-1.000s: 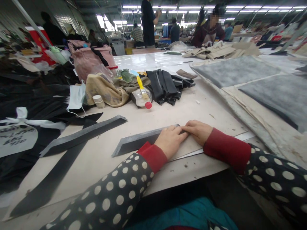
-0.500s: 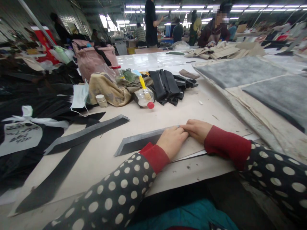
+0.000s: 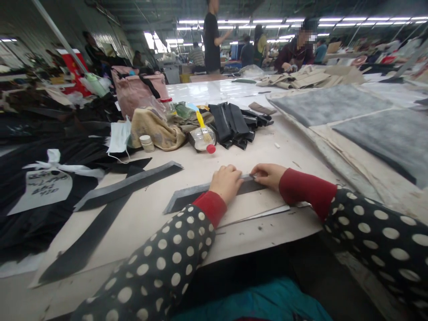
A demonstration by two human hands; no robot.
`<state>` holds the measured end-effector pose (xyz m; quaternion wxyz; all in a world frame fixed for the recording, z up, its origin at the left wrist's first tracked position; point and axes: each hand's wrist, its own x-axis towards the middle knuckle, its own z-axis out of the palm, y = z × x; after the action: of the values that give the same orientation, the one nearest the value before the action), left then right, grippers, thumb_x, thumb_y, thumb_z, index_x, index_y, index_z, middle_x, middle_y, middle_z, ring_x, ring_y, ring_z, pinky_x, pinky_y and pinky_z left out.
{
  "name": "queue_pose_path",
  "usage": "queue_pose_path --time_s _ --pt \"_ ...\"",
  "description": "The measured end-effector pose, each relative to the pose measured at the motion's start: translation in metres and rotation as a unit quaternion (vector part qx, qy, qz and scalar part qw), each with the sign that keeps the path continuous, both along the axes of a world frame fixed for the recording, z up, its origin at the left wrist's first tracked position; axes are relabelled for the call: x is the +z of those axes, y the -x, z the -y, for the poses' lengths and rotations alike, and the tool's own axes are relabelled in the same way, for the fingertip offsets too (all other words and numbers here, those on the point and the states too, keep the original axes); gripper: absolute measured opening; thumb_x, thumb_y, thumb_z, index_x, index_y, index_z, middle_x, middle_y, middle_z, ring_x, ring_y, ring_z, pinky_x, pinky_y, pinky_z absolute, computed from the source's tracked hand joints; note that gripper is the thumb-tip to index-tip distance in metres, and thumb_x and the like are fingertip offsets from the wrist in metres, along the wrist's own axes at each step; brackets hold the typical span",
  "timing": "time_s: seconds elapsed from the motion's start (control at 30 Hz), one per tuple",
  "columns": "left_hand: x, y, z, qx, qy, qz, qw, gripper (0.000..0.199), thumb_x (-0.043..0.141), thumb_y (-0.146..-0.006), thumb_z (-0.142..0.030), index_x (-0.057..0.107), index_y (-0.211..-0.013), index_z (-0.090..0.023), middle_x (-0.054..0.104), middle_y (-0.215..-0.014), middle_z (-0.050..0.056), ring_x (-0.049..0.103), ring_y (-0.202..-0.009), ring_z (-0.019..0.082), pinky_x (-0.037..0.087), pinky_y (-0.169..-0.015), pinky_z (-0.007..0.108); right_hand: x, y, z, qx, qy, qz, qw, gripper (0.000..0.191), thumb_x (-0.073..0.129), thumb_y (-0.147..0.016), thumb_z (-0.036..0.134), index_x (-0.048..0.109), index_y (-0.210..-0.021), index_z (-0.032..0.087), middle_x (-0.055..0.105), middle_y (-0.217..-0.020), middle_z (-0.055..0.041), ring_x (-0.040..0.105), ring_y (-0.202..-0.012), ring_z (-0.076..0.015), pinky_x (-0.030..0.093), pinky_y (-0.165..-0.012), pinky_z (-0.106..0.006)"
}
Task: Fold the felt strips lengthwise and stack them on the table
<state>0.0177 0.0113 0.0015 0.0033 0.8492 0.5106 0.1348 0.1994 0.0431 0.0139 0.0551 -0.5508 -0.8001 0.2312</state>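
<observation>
A black fabric strip [image 3: 182, 200] with a grey folded edge lies across a beige board in front of me. My left hand [image 3: 227, 183] rests over its middle, fingers bent together on the grey edge, with the fingertips partly hidden. At the strip's right end, my right hand [image 3: 270, 175] pinches the edge between thumb and forefinger. A short stretch of strip shows between the two hands. To the left lies a second black strip with a grey edge [image 3: 130, 183], crossing a wider plain black strip [image 3: 90, 236].
Beyond the strips sit a clear bottle with a red cap [image 3: 210, 148], a yellow-handled brush [image 3: 200, 119], a small jar [image 3: 147, 143] and stacked black pieces [image 3: 230, 122]. Grey panels [image 3: 377, 129] cover the right side. Across the table a person [image 3: 294, 55] leans over beige pieces.
My hands, which met on the strip, have drawn apart: the left has shifted left, and the right now pinches the end. More of the strip shows between them.
</observation>
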Motion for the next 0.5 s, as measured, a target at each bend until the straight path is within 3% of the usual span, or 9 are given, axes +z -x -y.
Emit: queue_pose_path --time_s 0.1,0.2,0.37,0.5 --pt "-0.002 -0.001 0.000 -0.001 -0.005 0.011 1.000 0.021 0.044 -0.082 -0.035 0.055 -0.097 -0.025 0.052 -0.100 0.002 0.045 -0.090 0.020 0.041 -0.074 0.035 0.003 0.004 -0.007 -0.038 0.089 -0.046 0.994 0.022 0.050 -0.065 0.009 0.055 -0.086 0.012 0.053 -0.065 0.0017 0.049 -0.056 -0.0080 0.041 -0.054 -0.019" --pt "-0.003 -0.001 -0.001 -0.003 0.009 0.046 0.999 0.018 0.046 -0.081 -0.033 0.055 -0.095 -0.026 0.053 -0.100 0.000 0.045 -0.091 0.019 0.040 -0.075 0.035 0.001 0.005 -0.010 -0.044 0.115 -0.094 0.988 0.020 0.049 -0.063 0.005 0.054 -0.080 0.012 0.053 -0.064 0.0020 0.050 -0.057 -0.0075 0.042 -0.055 -0.019" --pt "-0.005 -0.002 -0.003 0.005 0.036 0.103 0.994 0.013 0.051 -0.077 -0.026 0.054 -0.090 -0.023 0.054 -0.096 0.000 0.046 -0.090 0.017 0.039 -0.077 0.032 -0.009 0.002 -0.010 0.006 0.031 -0.138 0.990 0.028 0.050 -0.066 0.011 0.056 -0.093 0.013 0.055 -0.066 0.0021 0.049 -0.060 -0.0087 0.042 -0.060 -0.021" --pt "-0.005 -0.003 -0.005 0.008 0.047 0.120 0.992 0.011 0.052 -0.075 -0.024 0.055 -0.085 -0.023 0.057 -0.091 -0.001 0.047 -0.087 0.017 0.040 -0.075 0.031 -0.015 0.000 -0.012 0.041 -0.023 -0.120 0.992 0.021 0.051 -0.067 0.016 0.061 -0.085 0.015 0.059 -0.073 0.0002 0.052 -0.066 -0.0108 0.043 -0.065 -0.024"
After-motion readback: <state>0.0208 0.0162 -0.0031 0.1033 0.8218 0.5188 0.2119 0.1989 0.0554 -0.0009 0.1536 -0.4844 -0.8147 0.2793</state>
